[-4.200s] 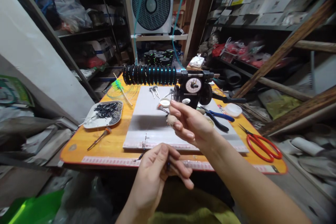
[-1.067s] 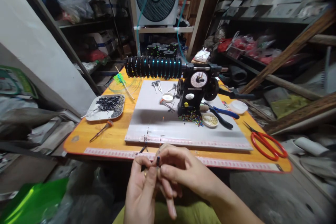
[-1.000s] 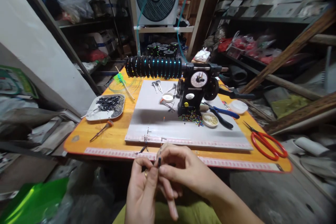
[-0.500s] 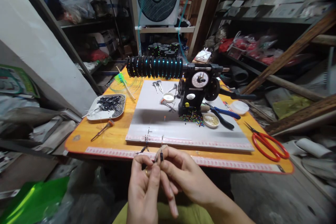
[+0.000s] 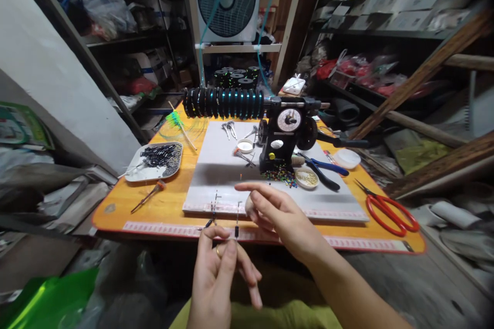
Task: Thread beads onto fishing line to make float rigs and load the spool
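Note:
My left hand [image 5: 222, 267], with a ring on one finger, is in front of the table's near edge. Its thumb and forefinger pinch a thin clear line, hard to make out. A small black tube-like piece [image 5: 236, 231] sits just above the fingertips, and a thin metal pin [image 5: 238, 211] rises from it. My right hand [image 5: 276, 211] is over the near edge of the grey board [image 5: 208, 164], forefinger stretched out to the left, apart from the left hand and seemingly holding nothing. Left of the pin, a small dark rig of wires [image 5: 213, 208] lies at the board's edge.
A black winding machine [image 5: 283, 133] stands on the board, near colored beads [image 5: 276, 177], a dish of gold beads [image 5: 307, 178] and pliers [image 5: 326, 172]. Red-handled scissors [image 5: 389, 213] lie right. Left is a white tray [image 5: 133, 172] of black parts. A measuring tape [image 5: 162, 227] runs along the front edge.
My right hand has let go beside the left hand and moved up and right over the board. The left hand stays pinched in place. The view has shifted slightly.

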### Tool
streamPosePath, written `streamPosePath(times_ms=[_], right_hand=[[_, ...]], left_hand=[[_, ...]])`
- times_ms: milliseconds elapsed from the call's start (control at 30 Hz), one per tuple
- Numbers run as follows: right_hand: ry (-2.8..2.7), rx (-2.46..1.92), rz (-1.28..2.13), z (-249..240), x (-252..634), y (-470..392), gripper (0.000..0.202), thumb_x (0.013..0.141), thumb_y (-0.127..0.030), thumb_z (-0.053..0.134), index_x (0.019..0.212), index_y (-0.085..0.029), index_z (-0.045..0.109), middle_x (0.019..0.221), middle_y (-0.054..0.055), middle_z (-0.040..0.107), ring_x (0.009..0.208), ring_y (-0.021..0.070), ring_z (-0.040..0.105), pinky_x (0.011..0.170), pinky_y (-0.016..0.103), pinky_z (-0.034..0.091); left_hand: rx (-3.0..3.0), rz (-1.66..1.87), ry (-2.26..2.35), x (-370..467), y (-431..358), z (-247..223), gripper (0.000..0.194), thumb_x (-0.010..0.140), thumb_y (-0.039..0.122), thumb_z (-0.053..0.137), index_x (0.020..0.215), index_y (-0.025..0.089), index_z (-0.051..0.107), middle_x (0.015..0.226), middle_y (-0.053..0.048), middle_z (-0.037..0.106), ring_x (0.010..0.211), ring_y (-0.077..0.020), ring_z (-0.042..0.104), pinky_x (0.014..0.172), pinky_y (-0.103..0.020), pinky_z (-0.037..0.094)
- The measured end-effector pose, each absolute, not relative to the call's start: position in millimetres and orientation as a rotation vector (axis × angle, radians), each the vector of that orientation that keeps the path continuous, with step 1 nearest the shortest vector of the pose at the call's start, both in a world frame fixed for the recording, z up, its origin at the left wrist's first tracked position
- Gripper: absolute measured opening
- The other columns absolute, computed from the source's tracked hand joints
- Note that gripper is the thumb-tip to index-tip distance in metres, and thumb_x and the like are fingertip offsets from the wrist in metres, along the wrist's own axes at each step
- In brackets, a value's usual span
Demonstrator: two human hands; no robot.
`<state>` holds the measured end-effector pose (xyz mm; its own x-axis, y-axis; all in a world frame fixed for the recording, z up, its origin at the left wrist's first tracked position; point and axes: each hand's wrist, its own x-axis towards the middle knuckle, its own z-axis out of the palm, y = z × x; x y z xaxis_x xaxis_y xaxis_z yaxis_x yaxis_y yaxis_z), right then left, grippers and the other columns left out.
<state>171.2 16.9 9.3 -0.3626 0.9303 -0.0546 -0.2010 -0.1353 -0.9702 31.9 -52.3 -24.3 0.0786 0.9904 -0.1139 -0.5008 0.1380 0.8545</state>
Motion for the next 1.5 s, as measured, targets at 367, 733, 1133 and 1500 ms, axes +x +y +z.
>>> streamPosePath(times_ms=[367,733,1133,1500], right_hand=[[-1.688,-1.054,1.282,37.4,183.3,15.7,0.029,0.094,-0.035,0.057,0.073,-0.016,0.063,0.059,-0.004,0.050,0.055,0.0090,0.042,0.052,0.024,0.029],[-1.325,-0.903,1.533,55.5,203.3,51.0,0.039,0.097,-0.042,0.046,0.123,-0.015,0.057,0.055,-0.005,0.057,0.035,0.0057,0.031,0.036,0.019,0.021],[-1.026,-0.699,1.985,51.8,170.6,73.3,0.033,0.093,-0.038,0.046,0.066,-0.019,0.042,0.043,-0.008,0.049,0.024,0.0023,0.027,0.025,0.012,0.025],[-0.947,-0.724,1.977,50.8,166.4,70.2,0.034,0.091,-0.040,0.051,0.066,-0.019,0.044,0.041,-0.008,0.048,0.024,0.0001,0.023,0.027,0.010,0.017]], left_hand=[[1.404,1.376,1.114,28.8,17.5,30.8,0.013,0.084,0.027,0.069,0.094,0.019,0.075,0.084,-0.004,0.062,0.077,-0.0184,0.057,0.063,-0.022,0.044],[1.249,1.293,0.766,46.1,34.5,30.5,0.022,0.095,0.030,0.056,0.078,0.017,0.062,0.077,-0.002,0.065,0.083,-0.0177,0.061,0.082,-0.028,0.045],[0.884,1.213,0.645,42.9,26.0,17.5,0.021,0.087,0.033,0.063,0.075,0.016,0.058,0.057,0.001,0.065,0.048,-0.0101,0.057,0.057,-0.022,0.048],[0.752,1.159,0.629,41.6,16.5,18.7,0.024,0.084,0.031,0.065,0.069,0.018,0.052,0.046,0.004,0.059,0.044,-0.0116,0.059,0.053,-0.022,0.046]])
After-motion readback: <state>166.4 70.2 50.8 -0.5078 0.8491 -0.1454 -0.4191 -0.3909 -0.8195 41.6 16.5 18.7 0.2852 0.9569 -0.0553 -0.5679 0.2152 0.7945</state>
